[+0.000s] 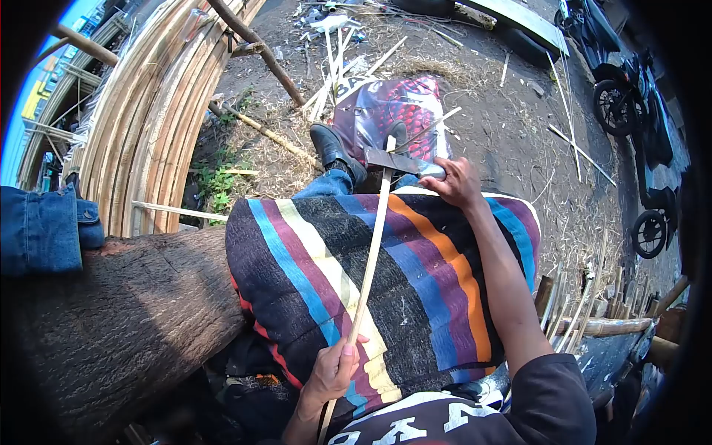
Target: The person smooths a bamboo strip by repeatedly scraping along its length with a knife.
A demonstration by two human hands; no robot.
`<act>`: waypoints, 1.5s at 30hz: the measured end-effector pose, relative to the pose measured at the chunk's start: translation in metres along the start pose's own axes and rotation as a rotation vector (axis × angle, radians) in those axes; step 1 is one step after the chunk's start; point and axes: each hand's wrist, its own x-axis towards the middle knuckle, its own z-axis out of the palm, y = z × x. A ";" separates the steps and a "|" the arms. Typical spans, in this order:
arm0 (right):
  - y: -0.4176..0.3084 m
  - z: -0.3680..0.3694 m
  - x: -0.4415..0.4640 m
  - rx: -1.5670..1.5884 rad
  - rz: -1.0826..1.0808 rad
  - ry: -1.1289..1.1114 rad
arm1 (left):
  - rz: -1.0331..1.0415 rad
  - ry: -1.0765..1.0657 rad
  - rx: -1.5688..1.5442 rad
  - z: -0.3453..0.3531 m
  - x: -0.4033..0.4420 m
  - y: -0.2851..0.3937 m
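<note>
My left hand (334, 371) is closed around the lower part of a long, pale wooden strip (371, 267), possibly split bamboo. The strip runs up and away from me over a striped blanket (437, 297) that covers my lap. My right hand (457, 183) grips the handle of a broad-bladed knife (393, 161). Its metal blade lies across the strip near the far end, over my knees' far side. Beyond it, a dark boot (331, 150) rests beside a printed plastic sheet or sack (371, 104).
A thick log (141, 311) lies to my left, with a denim cuff (44, 230) on it. Long stacked wooden strips (152, 104) curve upward behind the log. Loose strips (337, 67) litter the ground ahead. Motorbikes (623, 104) stand on the right.
</note>
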 end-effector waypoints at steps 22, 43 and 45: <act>-0.084 0.008 -0.023 0.760 0.271 -0.122 | 0.115 0.092 -0.607 -0.020 0.134 0.024; -0.089 0.041 -0.021 0.136 -0.267 -0.368 | 0.092 0.175 -0.429 -0.033 0.161 -0.001; -0.077 0.052 -0.022 0.157 -0.304 -0.327 | 0.093 0.184 -0.388 -0.031 0.160 0.001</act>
